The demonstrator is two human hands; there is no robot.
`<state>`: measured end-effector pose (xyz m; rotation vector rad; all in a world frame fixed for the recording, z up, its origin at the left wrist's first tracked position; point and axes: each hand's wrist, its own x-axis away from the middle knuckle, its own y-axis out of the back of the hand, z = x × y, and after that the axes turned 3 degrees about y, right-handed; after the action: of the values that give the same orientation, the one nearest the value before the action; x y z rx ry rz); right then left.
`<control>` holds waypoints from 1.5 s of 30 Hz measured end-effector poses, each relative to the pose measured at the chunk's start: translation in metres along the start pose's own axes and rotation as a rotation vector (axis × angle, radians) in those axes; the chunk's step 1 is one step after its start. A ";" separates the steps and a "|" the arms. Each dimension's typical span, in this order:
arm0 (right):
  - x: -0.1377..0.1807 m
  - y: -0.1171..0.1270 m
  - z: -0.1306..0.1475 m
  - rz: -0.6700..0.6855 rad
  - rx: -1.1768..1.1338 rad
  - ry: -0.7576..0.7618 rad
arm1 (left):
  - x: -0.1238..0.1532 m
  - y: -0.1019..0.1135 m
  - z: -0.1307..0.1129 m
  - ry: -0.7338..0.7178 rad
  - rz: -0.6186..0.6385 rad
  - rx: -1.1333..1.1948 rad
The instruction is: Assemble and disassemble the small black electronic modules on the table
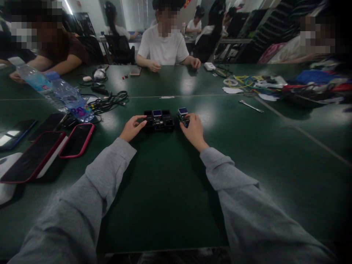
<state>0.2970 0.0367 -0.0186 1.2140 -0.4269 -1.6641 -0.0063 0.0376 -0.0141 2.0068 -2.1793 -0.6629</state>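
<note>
A black device with a small screen and a block at each side sits on the green table. My left hand is at its left end, thumb and index finger closed on the edge. Just right of the device, my right hand grips a small circuit board with a little screen on its top. The board is tilted, and my fingers cover its right side. A narrow gap separates it from the black device.
Two plastic bottles, coiled black cables and several phones lie to the left. Rightward are a wrench and a heap of coloured wires. A person in a white shirt sits across the table.
</note>
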 end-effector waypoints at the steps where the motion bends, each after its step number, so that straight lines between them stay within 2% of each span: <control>1: 0.000 0.000 0.000 0.004 0.005 0.002 | 0.000 0.000 0.000 0.000 0.002 0.001; 26: 0.000 0.001 0.001 -0.021 0.019 -0.031 | 0.001 -0.001 -0.004 0.016 0.010 0.044; 45: 0.001 0.001 0.000 -0.038 -0.004 -0.031 | -0.001 0.000 0.003 -0.002 0.005 0.001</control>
<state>0.2972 0.0356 -0.0184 1.2007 -0.4218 -1.7171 -0.0071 0.0395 -0.0162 2.0012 -2.1856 -0.6637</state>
